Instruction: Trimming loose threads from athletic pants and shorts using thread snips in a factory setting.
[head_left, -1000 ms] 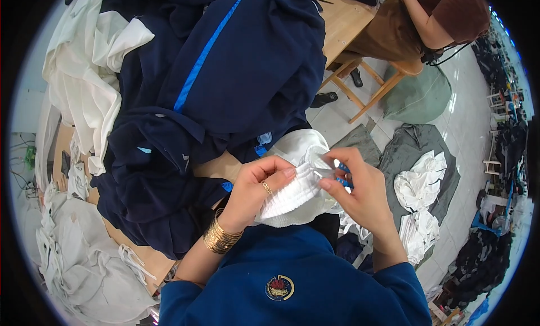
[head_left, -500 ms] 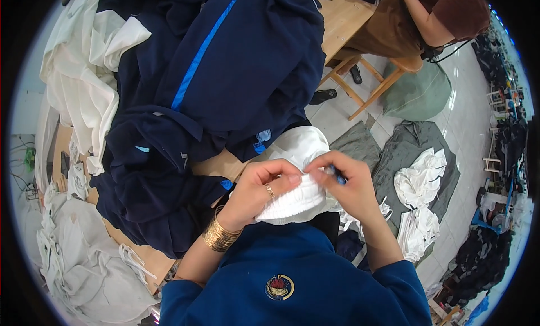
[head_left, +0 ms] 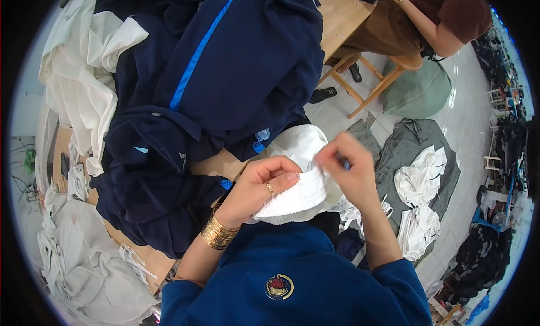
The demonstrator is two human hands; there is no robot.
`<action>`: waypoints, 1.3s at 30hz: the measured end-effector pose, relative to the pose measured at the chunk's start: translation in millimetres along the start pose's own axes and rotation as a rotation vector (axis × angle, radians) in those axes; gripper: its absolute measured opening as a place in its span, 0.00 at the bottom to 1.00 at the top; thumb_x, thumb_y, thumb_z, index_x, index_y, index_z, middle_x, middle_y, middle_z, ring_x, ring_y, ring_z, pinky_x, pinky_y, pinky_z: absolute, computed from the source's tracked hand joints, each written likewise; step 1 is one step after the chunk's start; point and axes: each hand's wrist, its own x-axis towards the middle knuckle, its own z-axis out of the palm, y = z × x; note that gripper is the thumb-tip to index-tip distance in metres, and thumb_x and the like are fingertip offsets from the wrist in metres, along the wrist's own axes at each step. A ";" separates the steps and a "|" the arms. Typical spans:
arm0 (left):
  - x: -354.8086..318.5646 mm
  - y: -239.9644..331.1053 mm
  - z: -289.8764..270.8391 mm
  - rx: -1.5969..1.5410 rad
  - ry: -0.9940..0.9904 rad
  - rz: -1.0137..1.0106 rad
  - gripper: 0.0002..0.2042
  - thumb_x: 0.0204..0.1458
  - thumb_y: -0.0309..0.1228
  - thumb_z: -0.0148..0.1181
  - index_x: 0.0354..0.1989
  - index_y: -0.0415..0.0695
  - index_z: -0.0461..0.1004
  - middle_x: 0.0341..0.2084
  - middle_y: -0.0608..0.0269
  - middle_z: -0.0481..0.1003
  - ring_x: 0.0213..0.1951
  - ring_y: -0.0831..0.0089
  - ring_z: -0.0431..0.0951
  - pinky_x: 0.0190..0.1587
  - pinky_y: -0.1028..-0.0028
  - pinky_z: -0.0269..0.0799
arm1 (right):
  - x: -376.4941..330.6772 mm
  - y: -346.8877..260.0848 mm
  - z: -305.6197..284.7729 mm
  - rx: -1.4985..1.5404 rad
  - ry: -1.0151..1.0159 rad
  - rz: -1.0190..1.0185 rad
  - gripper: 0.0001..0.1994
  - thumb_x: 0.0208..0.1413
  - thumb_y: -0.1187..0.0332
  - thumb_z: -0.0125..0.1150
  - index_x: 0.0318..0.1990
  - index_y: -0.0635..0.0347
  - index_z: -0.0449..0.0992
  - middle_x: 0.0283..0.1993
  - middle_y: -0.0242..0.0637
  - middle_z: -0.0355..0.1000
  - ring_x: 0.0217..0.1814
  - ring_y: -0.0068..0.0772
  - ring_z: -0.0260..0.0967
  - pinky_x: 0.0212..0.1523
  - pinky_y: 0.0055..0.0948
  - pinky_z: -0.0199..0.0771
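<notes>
A white gathered garment (head_left: pixel 298 199) with a ribbed, elastic-looking edge lies bunched in front of my body. My left hand (head_left: pixel 260 185) is closed on its upper edge, thumb pressed against the bent fingers. My right hand (head_left: pixel 353 171) is closed just above and to the right of that grip, with its fingertips close to the cloth. Inside it shows a small dark-blue object (head_left: pixel 342 161), mostly hidden by the fingers and a little blurred. Whether the right fingertips also pinch cloth or thread, I cannot tell.
Navy garments (head_left: pixel 242 73) with bright blue trim pile high ahead on a wooden table (head_left: pixel 216 167). White cloth (head_left: pixel 79 84) hangs at the left, pale cloth (head_left: pixel 84 253) below it. White pieces (head_left: pixel 419 177) lie on a grey sheet (head_left: pixel 394 152). A person sits on a wooden stool (head_left: pixel 371 93).
My right hand has lifted slightly up and away from the left hand, its fingers curling more tightly. The left hand keeps its grip on the white garment. The seated person's forearm has shifted.
</notes>
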 end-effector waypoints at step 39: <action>14.4 -15.8 -8.5 0.032 0.295 0.425 0.12 0.47 0.14 0.45 0.38 0.42 0.58 0.35 0.62 0.69 0.38 0.82 0.70 0.42 0.82 0.66 | -36.0 -10.1 7.0 -0.348 -0.177 -0.532 0.18 0.28 0.76 0.61 0.35 0.56 0.73 0.25 0.30 0.62 0.18 0.28 0.64 0.19 0.24 0.64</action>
